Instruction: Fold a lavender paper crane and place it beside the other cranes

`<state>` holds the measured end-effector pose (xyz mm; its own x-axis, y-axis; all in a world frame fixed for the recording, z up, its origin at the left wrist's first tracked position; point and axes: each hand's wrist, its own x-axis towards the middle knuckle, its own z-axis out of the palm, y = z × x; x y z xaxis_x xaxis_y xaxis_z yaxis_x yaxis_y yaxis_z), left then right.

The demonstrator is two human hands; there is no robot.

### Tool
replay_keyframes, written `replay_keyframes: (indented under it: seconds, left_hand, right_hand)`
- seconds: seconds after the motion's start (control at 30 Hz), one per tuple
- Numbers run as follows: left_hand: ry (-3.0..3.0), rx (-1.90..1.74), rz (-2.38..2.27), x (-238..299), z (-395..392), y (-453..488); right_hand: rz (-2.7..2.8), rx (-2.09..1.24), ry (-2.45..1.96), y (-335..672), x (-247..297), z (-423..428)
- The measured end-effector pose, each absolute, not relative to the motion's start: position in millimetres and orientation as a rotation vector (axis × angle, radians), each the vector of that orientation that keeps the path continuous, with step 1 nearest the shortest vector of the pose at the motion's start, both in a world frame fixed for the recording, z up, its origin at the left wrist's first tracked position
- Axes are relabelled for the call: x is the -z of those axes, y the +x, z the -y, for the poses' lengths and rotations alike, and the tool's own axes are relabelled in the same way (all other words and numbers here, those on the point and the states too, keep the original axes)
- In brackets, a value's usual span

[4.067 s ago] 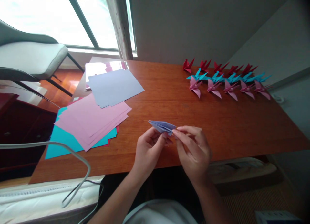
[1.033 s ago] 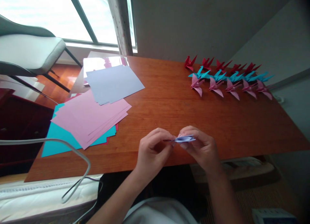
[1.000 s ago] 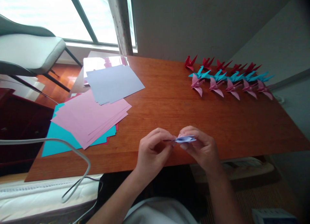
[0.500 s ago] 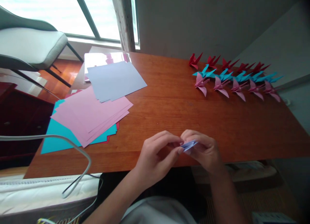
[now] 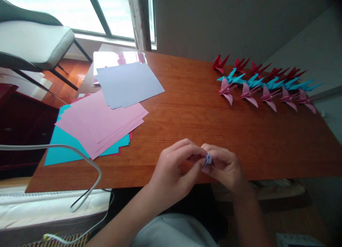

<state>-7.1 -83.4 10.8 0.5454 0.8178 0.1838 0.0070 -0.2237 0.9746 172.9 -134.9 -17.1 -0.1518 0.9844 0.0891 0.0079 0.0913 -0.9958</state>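
Observation:
Both my hands meet over the near edge of the wooden table (image 5: 192,108). My left hand (image 5: 175,166) and my right hand (image 5: 226,166) pinch a small folded lavender paper piece (image 5: 208,159) between their fingertips. Only a small bit of the paper shows; the rest is hidden by my fingers.
Stacks of lavender sheets (image 5: 128,83), pink sheets (image 5: 98,122) and teal sheets (image 5: 62,152) lie at the table's left. Rows of red cranes (image 5: 256,67), teal cranes (image 5: 267,83) and pink cranes (image 5: 267,96) stand at the far right. A chair (image 5: 34,44) and a grey cable (image 5: 80,158) are at left.
The lavender piece was long and flat between my hands; my fingers have closed in on it and it now shows only as a small bit. My view has shifted slightly.

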Motion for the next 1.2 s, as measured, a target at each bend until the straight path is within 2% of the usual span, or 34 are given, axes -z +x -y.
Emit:
replay_keyframes:
  seconds: [0.57,1.2]
  left_hand:
    - [1.660,-0.871,-0.800,-15.6,83.1,-8.2]
    - [1.574,-0.900,-0.749,-8.1,85.3,-17.3]
  right_hand:
    - [1.444,-1.209,-1.150,171.1,16.6,135.3]
    - [1.615,-0.907,-1.291,160.8,-3.4,138.4]
